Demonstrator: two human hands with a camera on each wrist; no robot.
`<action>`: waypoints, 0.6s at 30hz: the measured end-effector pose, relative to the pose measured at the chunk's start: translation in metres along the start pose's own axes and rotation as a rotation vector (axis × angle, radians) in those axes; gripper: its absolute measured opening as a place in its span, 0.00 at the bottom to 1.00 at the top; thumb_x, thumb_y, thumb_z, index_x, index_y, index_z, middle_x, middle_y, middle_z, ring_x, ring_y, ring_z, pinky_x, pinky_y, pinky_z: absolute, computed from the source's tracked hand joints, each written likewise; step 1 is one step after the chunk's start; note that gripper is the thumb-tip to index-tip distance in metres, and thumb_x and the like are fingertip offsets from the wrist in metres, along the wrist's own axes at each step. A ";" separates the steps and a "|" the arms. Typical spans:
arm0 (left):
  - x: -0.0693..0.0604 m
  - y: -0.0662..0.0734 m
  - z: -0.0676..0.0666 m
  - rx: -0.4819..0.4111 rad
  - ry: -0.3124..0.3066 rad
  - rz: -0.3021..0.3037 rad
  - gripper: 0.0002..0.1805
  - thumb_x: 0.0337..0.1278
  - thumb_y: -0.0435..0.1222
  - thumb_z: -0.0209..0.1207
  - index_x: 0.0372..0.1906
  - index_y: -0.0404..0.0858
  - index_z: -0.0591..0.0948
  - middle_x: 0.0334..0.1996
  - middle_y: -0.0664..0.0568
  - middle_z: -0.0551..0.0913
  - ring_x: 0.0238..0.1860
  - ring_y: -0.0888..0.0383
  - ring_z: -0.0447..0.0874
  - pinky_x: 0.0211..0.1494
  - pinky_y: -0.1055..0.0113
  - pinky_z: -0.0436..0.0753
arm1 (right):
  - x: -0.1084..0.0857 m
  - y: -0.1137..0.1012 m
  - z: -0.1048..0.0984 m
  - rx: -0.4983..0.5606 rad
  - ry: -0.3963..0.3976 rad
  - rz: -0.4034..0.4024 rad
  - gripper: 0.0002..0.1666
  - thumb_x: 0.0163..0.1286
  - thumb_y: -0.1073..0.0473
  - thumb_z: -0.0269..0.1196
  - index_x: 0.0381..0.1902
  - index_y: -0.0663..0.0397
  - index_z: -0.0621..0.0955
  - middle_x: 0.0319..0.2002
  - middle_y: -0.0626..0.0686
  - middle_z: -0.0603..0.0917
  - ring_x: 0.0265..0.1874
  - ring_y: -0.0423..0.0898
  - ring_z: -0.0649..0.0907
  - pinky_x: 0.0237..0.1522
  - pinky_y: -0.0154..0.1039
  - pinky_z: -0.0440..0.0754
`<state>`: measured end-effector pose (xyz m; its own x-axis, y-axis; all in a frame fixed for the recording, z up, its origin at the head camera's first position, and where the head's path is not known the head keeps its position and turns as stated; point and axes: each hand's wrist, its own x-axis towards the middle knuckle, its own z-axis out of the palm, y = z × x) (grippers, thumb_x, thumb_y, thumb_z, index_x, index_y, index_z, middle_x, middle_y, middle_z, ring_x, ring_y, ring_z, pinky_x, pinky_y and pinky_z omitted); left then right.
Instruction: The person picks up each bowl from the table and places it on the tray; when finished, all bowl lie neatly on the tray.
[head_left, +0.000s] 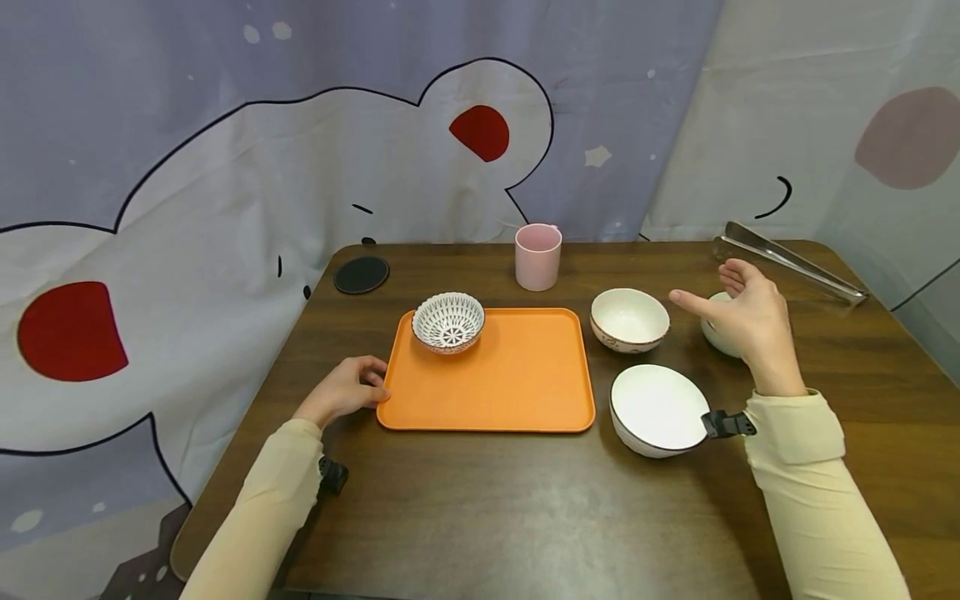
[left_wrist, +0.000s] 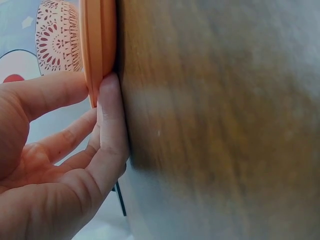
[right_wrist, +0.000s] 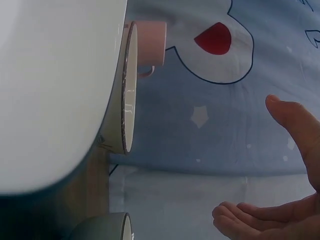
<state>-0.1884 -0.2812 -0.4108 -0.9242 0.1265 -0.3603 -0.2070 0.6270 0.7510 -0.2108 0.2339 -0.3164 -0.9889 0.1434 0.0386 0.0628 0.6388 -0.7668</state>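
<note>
A: What does the left hand (head_left: 345, 392) hold?
B: It pinches the flat, rectangular orange tray (head_left: 517, 387) by the left rim, a digit on either face.
A: Where is the tray?
B: On the dark brown wooden table (head_left: 480, 517), in front of the person. A round white bowl with a dark pattern (head_left: 450, 321) stands in its far left corner.
A: And the right hand (head_left: 753, 325)?
B: Raised and holding nothing, its thumb spread well away from the fingers. In the head view it partly hides a small, round pale green bowl (head_left: 720, 340).
A: What stands just right of the tray?
B: A round cream bowl with a patterned outside (head_left: 630, 321) and, nearer the person, a round plain white bowl (head_left: 658, 408). Behind the tray stands a pink cylindrical cup (head_left: 537, 262).
</note>
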 end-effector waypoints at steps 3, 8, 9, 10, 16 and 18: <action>0.000 0.000 0.000 -0.004 0.001 -0.004 0.25 0.59 0.29 0.61 0.61 0.28 0.70 0.41 0.41 0.75 0.38 0.54 0.81 0.47 0.61 0.86 | 0.000 0.003 -0.001 0.011 0.002 0.000 0.69 0.54 0.31 0.69 0.77 0.60 0.48 0.75 0.63 0.56 0.73 0.63 0.60 0.70 0.61 0.59; -0.001 0.001 0.001 0.002 0.002 -0.007 0.26 0.59 0.29 0.61 0.61 0.28 0.70 0.41 0.41 0.75 0.37 0.54 0.81 0.46 0.61 0.86 | 0.001 0.005 -0.005 0.001 0.022 0.002 0.68 0.54 0.32 0.69 0.77 0.62 0.49 0.74 0.65 0.57 0.72 0.64 0.60 0.70 0.61 0.59; -0.001 0.001 0.001 0.006 0.002 -0.009 0.26 0.59 0.30 0.61 0.61 0.28 0.70 0.41 0.41 0.75 0.37 0.54 0.80 0.46 0.61 0.86 | 0.002 0.006 -0.006 -0.001 0.024 0.005 0.68 0.54 0.32 0.69 0.77 0.62 0.49 0.74 0.65 0.57 0.72 0.64 0.60 0.70 0.62 0.59; -0.001 0.001 0.001 0.008 0.002 -0.009 0.26 0.59 0.30 0.61 0.61 0.28 0.70 0.41 0.41 0.75 0.37 0.54 0.80 0.46 0.62 0.85 | 0.002 0.007 -0.007 -0.003 0.025 0.009 0.68 0.54 0.32 0.69 0.77 0.62 0.49 0.75 0.65 0.57 0.72 0.65 0.60 0.70 0.62 0.59; -0.001 0.000 0.000 0.012 0.007 -0.007 0.26 0.58 0.30 0.61 0.61 0.28 0.70 0.41 0.41 0.75 0.37 0.54 0.80 0.46 0.62 0.85 | 0.006 0.017 -0.011 -0.040 0.030 0.038 0.69 0.55 0.29 0.66 0.77 0.63 0.48 0.75 0.65 0.54 0.73 0.65 0.58 0.69 0.63 0.58; 0.000 0.000 0.001 0.009 0.009 -0.005 0.26 0.58 0.29 0.61 0.61 0.28 0.70 0.41 0.41 0.75 0.37 0.54 0.80 0.46 0.62 0.85 | 0.008 0.020 -0.011 -0.051 0.038 0.046 0.69 0.55 0.29 0.66 0.77 0.63 0.46 0.75 0.65 0.54 0.73 0.66 0.58 0.69 0.64 0.59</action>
<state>-0.1878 -0.2811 -0.4111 -0.9258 0.1165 -0.3596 -0.2091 0.6345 0.7441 -0.2160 0.2560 -0.3240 -0.9791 0.2013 0.0294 0.1154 0.6687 -0.7346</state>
